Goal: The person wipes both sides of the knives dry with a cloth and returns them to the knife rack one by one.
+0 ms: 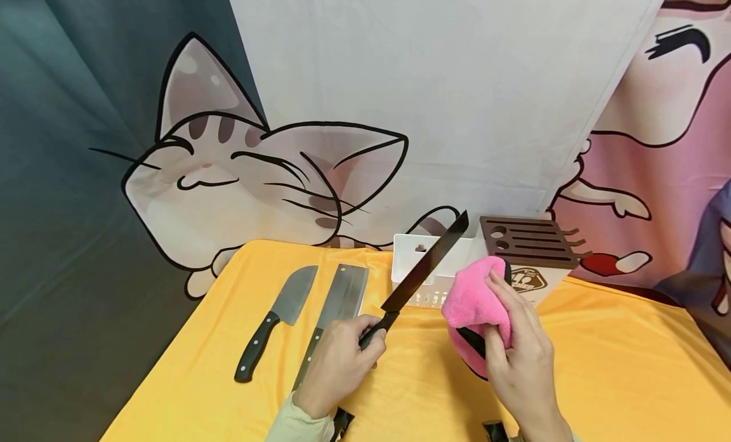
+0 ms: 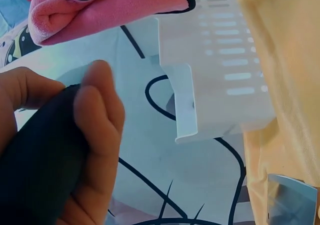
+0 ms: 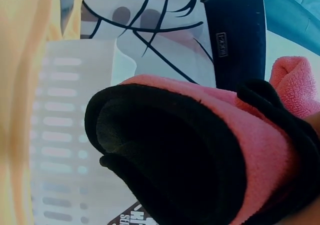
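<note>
left hand [image 1: 342,361] grips the black knife [image 1: 421,271] by its handle, long axis slanting, tip pointing forward and rightward; right hand [image 1: 524,356] clutches the cloth [image 1: 476,295] just beside it!

Held knife handle [image 1: 389,320] partly hidden, sleeve [image 1: 296,424] cropped

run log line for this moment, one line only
left hand: holds dark knife by handle | right hand: grips pink cloth | blade-cloth: apart | yellow tablecloth: cleaver, smaller knife | brown-topped holder: beyond
</note>
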`<state>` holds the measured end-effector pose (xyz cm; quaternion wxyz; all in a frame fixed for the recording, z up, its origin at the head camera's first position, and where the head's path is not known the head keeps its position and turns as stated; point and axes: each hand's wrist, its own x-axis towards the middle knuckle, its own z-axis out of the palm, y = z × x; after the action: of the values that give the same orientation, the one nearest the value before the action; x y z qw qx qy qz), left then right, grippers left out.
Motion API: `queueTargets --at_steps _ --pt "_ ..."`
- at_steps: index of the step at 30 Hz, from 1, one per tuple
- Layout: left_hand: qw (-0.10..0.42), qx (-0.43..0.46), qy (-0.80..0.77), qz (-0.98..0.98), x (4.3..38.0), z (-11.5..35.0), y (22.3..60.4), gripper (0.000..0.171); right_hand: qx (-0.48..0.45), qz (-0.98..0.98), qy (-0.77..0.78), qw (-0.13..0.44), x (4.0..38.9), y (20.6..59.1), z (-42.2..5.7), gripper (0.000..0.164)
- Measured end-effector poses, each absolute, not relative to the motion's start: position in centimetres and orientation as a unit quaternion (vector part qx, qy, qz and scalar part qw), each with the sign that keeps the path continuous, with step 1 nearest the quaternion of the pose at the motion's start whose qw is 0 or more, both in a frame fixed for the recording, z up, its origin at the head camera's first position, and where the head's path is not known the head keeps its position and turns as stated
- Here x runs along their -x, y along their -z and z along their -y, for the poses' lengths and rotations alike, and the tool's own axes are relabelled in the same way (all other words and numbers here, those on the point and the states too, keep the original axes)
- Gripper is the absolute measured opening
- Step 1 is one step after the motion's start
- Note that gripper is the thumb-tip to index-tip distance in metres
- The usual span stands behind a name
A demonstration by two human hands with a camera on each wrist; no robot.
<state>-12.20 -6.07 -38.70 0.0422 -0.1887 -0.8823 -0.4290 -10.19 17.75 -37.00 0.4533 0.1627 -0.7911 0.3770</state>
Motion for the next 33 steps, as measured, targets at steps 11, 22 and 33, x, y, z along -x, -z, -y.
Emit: queueTargets --at_steps 11,22,33 --pt "0.040 0.153 0.438 0.885 12.1 5.7 38.7 0.013 -0.243 0.770 -0.391 0.442 9.5 35.9 -15.7 0.042" --pt "0.064 0.187 0.438 0.877 12.0 5.4 39.1 0.007 -0.368 0.728 -0.375 0.441 9.6 35.8 -13.8 0.043" --pt "0.100 0.222 0.417 0.876 12.0 5.2 39.1 0.009 -0.415 0.714 -0.347 0.444 9.9 36.5 -13.0 0.028"
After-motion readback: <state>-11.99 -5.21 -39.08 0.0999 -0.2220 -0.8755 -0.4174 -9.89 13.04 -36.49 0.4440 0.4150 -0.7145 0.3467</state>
